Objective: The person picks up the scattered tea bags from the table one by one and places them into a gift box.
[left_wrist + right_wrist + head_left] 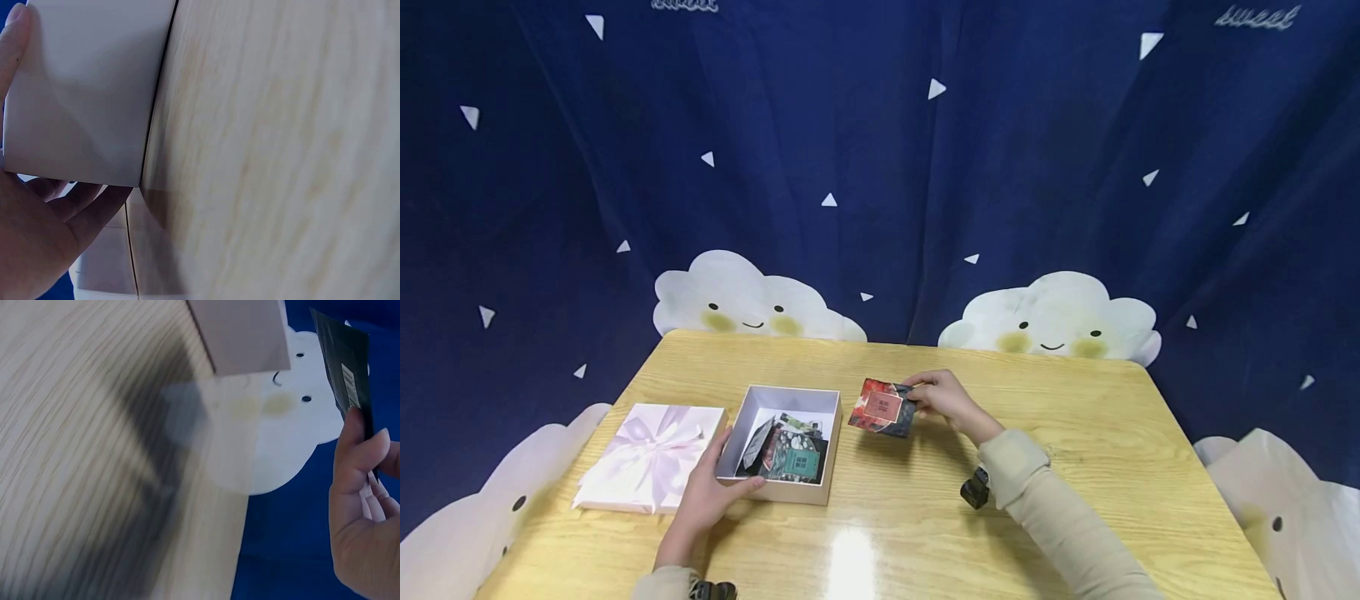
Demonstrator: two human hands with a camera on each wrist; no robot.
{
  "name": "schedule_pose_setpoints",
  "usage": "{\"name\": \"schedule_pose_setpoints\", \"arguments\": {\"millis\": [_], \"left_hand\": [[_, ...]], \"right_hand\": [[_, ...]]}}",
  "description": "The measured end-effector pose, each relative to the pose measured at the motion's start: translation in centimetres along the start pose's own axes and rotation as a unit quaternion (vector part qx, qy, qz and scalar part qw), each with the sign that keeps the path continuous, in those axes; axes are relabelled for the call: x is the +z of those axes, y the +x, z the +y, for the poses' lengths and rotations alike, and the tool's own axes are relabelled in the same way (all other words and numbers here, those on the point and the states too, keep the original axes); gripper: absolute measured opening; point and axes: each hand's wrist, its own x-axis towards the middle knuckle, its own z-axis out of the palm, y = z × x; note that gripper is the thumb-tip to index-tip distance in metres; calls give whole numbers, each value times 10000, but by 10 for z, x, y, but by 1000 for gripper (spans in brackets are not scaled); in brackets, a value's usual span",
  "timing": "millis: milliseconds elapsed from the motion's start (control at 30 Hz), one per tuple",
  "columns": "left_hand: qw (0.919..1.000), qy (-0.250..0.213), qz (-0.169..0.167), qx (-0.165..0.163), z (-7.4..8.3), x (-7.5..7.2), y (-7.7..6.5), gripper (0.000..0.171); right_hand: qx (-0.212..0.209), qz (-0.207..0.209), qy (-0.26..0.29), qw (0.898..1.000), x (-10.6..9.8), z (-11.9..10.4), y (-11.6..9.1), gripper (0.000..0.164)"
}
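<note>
My right hand (946, 396) pinches a red and black flat packet (880, 407) by its right edge, above the table just right of an open box (830, 467). The packet's dark back (351, 369), with a white barcode label, shows in the right wrist view. My left hand (707, 492) holds the pale box around its front left corner, thumb (12, 47) along the front wall and fingers against the left side. Several dark packets lie inside the box, among them one with a green label (802, 463).
A white box lid (625, 492) with a pale pink ribbon bow (658, 450) lies left of the open box. Everything rests on a wooden table (1060, 400). Behind it hangs a dark blue curtain (880, 150) with white clouds and triangles.
</note>
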Motion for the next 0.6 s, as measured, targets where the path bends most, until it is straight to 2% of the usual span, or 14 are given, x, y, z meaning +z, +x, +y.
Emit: {"name": "schedule_pose_setpoints", "arguments": {"millis": [167, 600], "left_hand": [[10000, 2, 7, 35, -1, 0, 1, 95], [10000, -28, -1, 32, -2, 1, 1, 94]], "right_hand": [[-150, -117, 47, 9998, 13, -11, -1, 27], [-234, -251, 282, 9990, 49, -20, 7, 25]]}}
